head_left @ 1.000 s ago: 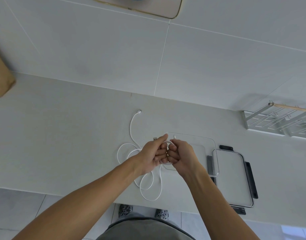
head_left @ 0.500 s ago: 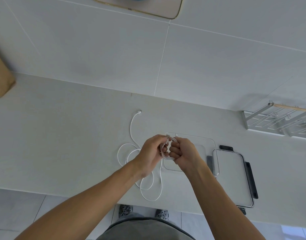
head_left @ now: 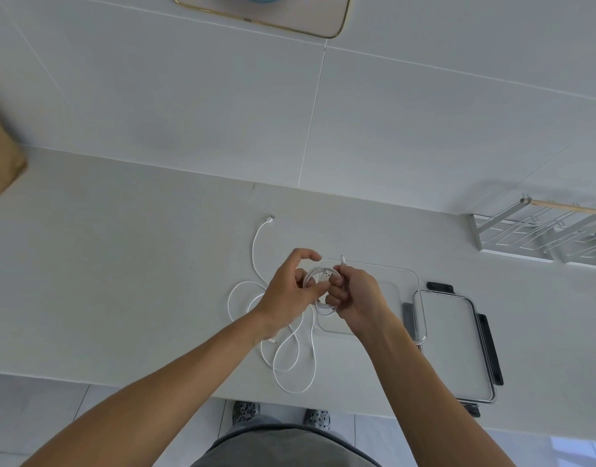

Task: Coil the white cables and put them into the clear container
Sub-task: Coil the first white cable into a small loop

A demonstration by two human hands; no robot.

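Observation:
A small coil of white cable (head_left: 320, 281) with a USB plug showing hangs between my two hands, just over the left edge of the clear container (head_left: 407, 274). My right hand (head_left: 355, 298) grips the coil, and a thin connector tip sticks up above it. The fingers of my left hand (head_left: 291, 286) pinch the coil from the left, its index finger raised and spread. A second white cable (head_left: 290, 362) lies loose in several loops on the counter below and left of my hands, its far plug (head_left: 270, 218) pointing away.
The container's clear lid (head_left: 455, 345) with black clips lies on the counter right of the container. A metal rack (head_left: 539, 237) stands at the far right against the tiled wall. A brown object (head_left: 0, 163) sits at the far left. The counter's near edge runs just below the loose loops.
My hands have parted slightly and the left fingers have spread. The coil and its USB plug now show between them, and a connector tip sticks up above my right hand.

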